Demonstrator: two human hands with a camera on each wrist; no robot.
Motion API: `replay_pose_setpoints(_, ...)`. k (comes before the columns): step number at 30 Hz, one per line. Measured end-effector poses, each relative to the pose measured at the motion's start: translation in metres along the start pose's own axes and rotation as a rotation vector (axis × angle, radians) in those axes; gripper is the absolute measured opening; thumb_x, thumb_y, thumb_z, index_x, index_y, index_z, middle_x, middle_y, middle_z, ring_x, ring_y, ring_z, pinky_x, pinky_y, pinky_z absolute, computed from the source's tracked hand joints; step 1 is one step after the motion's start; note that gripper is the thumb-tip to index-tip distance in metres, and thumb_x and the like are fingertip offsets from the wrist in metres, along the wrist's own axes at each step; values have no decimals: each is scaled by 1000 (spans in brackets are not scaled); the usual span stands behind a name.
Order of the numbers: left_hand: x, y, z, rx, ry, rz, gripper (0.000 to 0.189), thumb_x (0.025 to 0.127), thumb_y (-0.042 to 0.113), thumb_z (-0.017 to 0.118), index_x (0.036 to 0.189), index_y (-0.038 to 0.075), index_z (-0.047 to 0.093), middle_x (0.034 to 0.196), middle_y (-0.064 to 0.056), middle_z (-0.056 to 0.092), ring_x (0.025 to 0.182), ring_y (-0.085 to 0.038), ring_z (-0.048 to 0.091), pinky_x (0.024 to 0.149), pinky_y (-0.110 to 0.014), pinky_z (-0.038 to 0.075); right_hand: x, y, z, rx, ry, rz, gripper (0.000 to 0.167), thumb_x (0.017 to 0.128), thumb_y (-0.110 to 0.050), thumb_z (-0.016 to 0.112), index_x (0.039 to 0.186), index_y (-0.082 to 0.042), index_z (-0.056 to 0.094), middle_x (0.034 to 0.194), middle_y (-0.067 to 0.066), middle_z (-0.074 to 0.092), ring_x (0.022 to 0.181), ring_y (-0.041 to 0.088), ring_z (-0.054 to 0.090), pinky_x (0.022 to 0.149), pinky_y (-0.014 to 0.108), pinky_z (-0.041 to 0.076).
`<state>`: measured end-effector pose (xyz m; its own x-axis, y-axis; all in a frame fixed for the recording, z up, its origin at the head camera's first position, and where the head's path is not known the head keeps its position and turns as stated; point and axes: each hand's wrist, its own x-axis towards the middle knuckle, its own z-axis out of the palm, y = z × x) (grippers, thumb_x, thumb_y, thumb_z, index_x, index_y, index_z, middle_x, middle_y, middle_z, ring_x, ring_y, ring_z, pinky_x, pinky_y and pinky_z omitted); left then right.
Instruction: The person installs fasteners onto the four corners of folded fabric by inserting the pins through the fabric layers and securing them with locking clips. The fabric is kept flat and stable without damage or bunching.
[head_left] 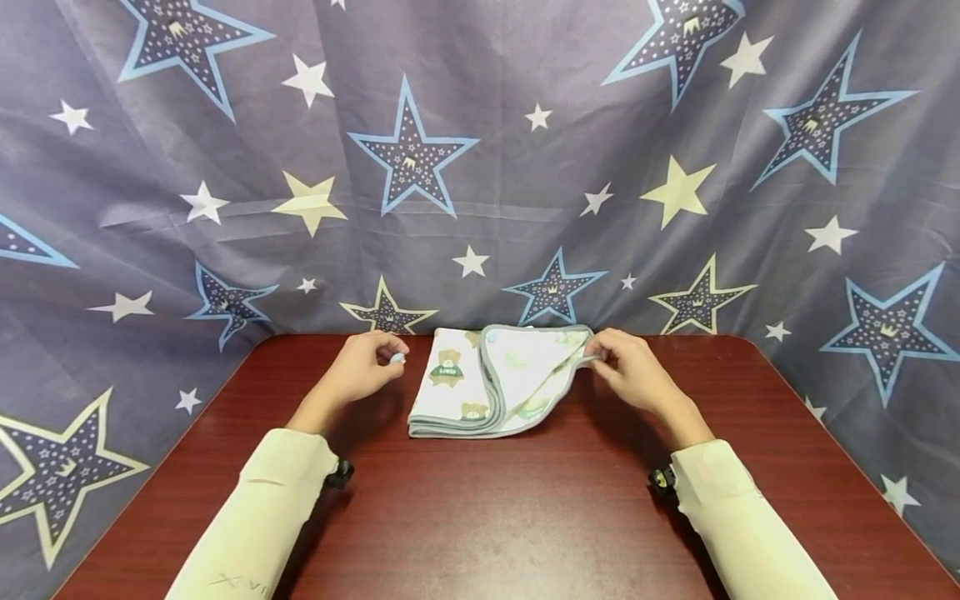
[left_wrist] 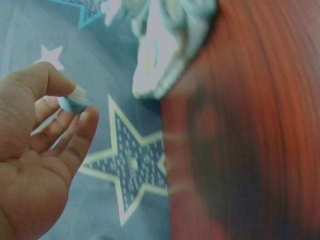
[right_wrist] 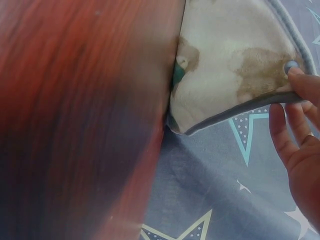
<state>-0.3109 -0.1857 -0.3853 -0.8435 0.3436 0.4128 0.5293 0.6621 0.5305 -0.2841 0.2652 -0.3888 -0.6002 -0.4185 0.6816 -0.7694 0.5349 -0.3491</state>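
Note:
A folded bear-print cloth (head_left: 447, 379) with grey edging lies at the back middle of the table. Its right-hand part is lifted and folded back, with a round snap button (right_wrist: 290, 65) near the corner. My right hand (head_left: 628, 367) pinches that grey-edged corner between thumb and fingers. To the left of the cloth, my left hand (head_left: 365, 364) is held above the table, apart from it. Between its thumb and fingertips it pinches a small light-blue and white piece (left_wrist: 75, 102), whose kind I cannot tell.
The reddish-brown wooden table (head_left: 495, 517) reaches back to a grey star-print curtain (head_left: 480, 167) hanging close behind the cloth. Dark bands with small devices (head_left: 663, 481) sit at both wrists, by the pale sleeves.

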Motion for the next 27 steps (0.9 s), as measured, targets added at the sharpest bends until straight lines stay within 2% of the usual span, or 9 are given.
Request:
replay_pose_setpoints(7,20,27,31,-143,44,-65,22,81,1,72,103,-1,75,99,-13,74,85,-21,72,78,-33,56,-1,1,0,-8,-2,2,27,78,15,77,87,-7,64,82,-1,59,78,15,56,69,26,45)
replay_pose_setpoints(12,31,40,52,-225,71,-76,23,82,0,73,105,0,75,105,-16,74,92,-26,72,82,-37,57,-1,3,1,0,-4,0,28,78,15,77,87,-8,64,82,-1,59,78,17,56,68,27,45)
replay_pose_setpoints(19,45,60,76,-335,62,-129,23,86,4,74,109,3,75,104,-11,75,99,-27,72,80,-39,59,1,2,1,-9,-6,-3,28,78,14,78,87,-8,64,81,-1,60,78,15,56,68,26,45)
replay_pose_setpoints(27,59,88,107,-523,36,-168,27,91,3,73,117,-1,73,109,-13,75,104,-27,70,80,-31,56,2,3,2,-10,-24,1,25,80,11,79,88,-8,65,82,-1,60,78,14,56,67,31,47)
